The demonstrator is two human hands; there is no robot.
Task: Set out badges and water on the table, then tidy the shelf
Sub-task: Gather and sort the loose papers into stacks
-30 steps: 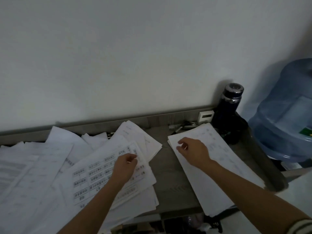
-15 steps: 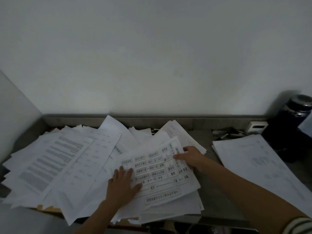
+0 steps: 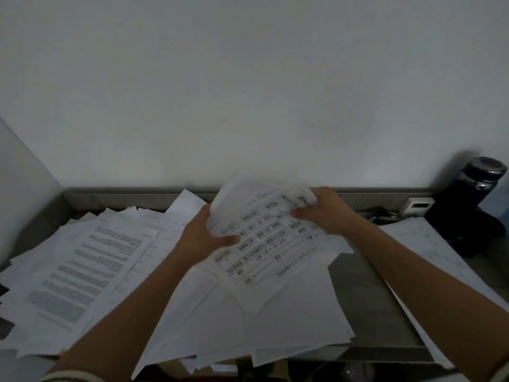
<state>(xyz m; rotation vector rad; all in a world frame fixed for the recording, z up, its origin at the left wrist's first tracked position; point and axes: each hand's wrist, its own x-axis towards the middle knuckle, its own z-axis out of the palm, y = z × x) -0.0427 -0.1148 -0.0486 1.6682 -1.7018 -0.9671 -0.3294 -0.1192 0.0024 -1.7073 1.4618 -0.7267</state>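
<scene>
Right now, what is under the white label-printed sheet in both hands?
Under the label-printed sheet, overlapping plain white sheets show; whatever lies beneath them on the grey shelf is covered.

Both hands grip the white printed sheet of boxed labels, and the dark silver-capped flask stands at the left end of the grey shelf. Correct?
Not quite: the head view shows the dark silver-capped flask at the right end of the grey shelf, not the left. The left hand and right hand do grip the white printed sheet.
</scene>
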